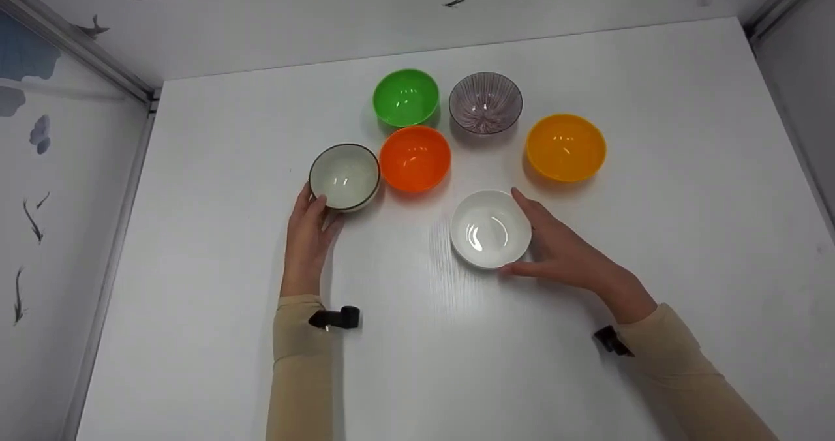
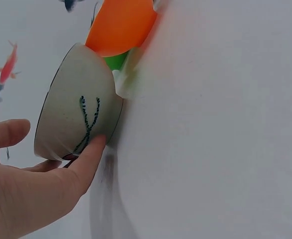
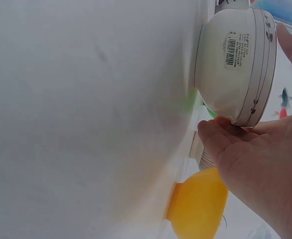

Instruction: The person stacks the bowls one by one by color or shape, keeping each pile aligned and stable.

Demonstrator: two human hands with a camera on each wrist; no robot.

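Observation:
My left hand (image 1: 306, 239) holds a pale bowl with a dark rim (image 1: 346, 177) at its left and near side. Blue dotted twig marks show on this bowl's outer wall (image 2: 61, 109) in the left wrist view, where one finger presses low on the wall and another digit stands above the rim. A white bowl (image 1: 489, 229) sits in the spread thumb and fingers of my right hand (image 1: 564, 252), which reach round its right side. The right wrist view shows a barcode sticker (image 3: 235, 50) on its wall and a leaf-marked band near its rim.
Beyond the hands stand several bowls: orange (image 1: 415, 159) close beside the dark-rimmed one, green (image 1: 406, 98) behind it, a purple-streaked bowl (image 1: 485, 104) and a yellow one (image 1: 566, 148) at the right. The white table (image 1: 417, 363) meets patterned walls at the back and left.

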